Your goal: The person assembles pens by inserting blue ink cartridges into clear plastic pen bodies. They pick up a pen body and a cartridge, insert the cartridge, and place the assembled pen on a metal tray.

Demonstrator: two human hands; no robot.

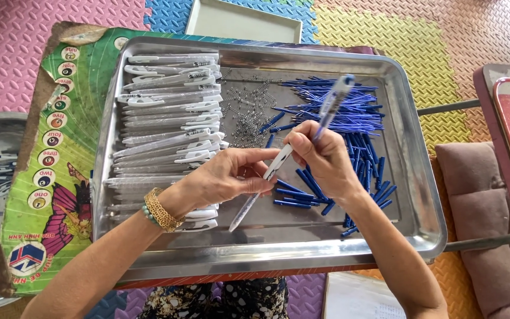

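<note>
Steel tray (405,224) serves as the landmark. Over its middle, the left hand (222,177) pinches a clear pen barrel with a white clip (261,186), tip slanting toward the tray's near rim. Just beside it, the right hand (323,156) grips a second clear pen (333,103), angled up and away. White-clipped barrels (166,118) stack on the tray's left side, blue refills (349,130) on its right, small metal springs (249,109) between them.
</note>
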